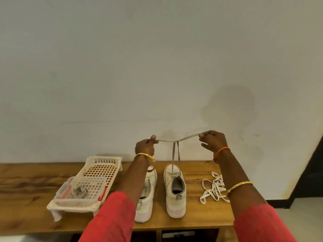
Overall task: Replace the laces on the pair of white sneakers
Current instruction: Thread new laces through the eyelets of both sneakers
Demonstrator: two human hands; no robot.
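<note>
Two white sneakers stand side by side on the wooden table, heels toward me. The right sneaker has a greyish lace running up from its eyelets. My left hand pinches one end of that lace and my right hand pinches the other, both raised above the shoe with the ends pulled apart sideways. The left sneaker is partly hidden behind my left forearm. A loose white lace lies in a heap on the table to the right of the sneakers.
A cream plastic basket sits on the table's left part, with a coiled greyish lace inside it near the front. A plain wall rises right behind the table. The table's right end is near a dark doorway.
</note>
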